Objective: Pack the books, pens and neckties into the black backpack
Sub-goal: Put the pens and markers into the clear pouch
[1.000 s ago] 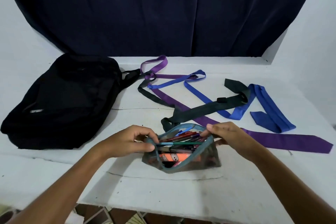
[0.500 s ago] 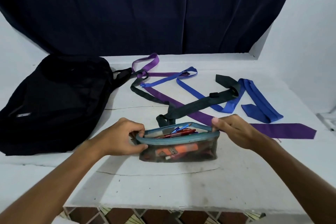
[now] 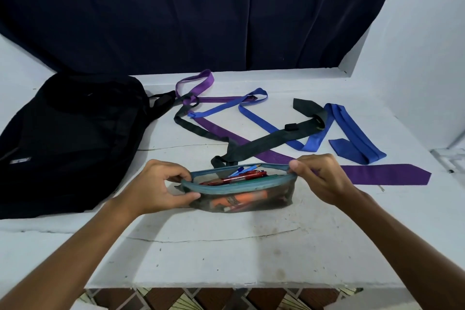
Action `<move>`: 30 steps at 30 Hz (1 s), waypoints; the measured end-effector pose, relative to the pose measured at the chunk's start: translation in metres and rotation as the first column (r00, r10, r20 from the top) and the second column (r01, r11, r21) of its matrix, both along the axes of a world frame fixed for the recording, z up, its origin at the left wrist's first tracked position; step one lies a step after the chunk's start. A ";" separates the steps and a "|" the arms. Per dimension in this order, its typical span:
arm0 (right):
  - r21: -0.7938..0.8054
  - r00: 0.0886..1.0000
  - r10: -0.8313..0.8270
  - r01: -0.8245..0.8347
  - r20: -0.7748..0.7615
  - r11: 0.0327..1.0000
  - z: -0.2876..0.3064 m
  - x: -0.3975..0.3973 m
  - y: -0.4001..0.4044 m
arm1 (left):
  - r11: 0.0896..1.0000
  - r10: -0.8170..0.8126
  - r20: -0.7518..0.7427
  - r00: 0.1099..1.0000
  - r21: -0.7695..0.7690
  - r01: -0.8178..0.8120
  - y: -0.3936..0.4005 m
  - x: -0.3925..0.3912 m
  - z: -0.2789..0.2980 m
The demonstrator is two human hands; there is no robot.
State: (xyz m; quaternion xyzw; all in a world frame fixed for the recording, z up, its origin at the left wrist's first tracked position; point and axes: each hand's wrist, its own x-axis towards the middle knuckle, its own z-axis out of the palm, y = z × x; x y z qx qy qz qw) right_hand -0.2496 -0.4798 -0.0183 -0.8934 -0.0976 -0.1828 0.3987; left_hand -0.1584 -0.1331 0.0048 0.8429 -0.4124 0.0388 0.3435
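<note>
From the head camera, looking down over the person's arms, there is a white-painted table (image 3: pixel 226 254) with a thin crack running across its front part and scuffs and dark specks on the paint. Below its front edge a strip of brown and pale patterned floor tile (image 3: pixel 216 299) shows. Behind the table hangs a dark navy curtain (image 3: pixel 201 12), draped in folds, with white wall (image 3: pixel 427 45) to either side of it; the wall steps in at the right rear corner.

Near the front middle of the table stands a mesh pen pouch (image 3: pixel 239 191) with a teal-edged mouth, gaping open at the top. Red and blue pens (image 3: pixel 236 178) poke out of it and an orange marker shows through the mesh. The left hand (image 3: pixel 156 188) pinches the pouch's left end between thumb and curled fingers. The right hand (image 3: pixel 324 178) pinches the right end of the rim, fingers curled over it.

The black backpack (image 3: pixel 68 138) lies flat at the left of the table, well apart from the pouch, its strap trailing right. Behind the pouch the neckties sprawl loose and crossing: a purple necktie (image 3: pixel 377 173) reaching to the right, a blue necktie (image 3: pixel 352 138) folded at the right rear, and a black necktie (image 3: pixel 264 143) laid across both.
</note>
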 end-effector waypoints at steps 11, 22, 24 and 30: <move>-0.017 0.999 0.005 -0.004 0.042 1.000 0.018 0.008 0.032 | 0.990 0.110 -0.250 0.962 -0.059 -0.129 -0.002 -0.012 -0.014; 0.106 0.931 0.164 -0.136 -0.326 0.985 0.035 0.030 0.140 | 0.910 0.172 -0.504 0.847 -0.248 -0.332 -0.003 -0.026 -0.025; 0.112 0.919 0.150 -0.116 -0.364 0.987 0.035 0.033 0.144 | 0.889 0.171 -0.536 0.827 -0.277 -0.364 -0.002 -0.027 -0.027; 0.242 0.765 0.208 -0.070 -0.609 0.968 0.040 0.041 0.155 | 0.834 0.156 -0.585 0.796 -0.354 -0.424 -0.005 -0.027 -0.032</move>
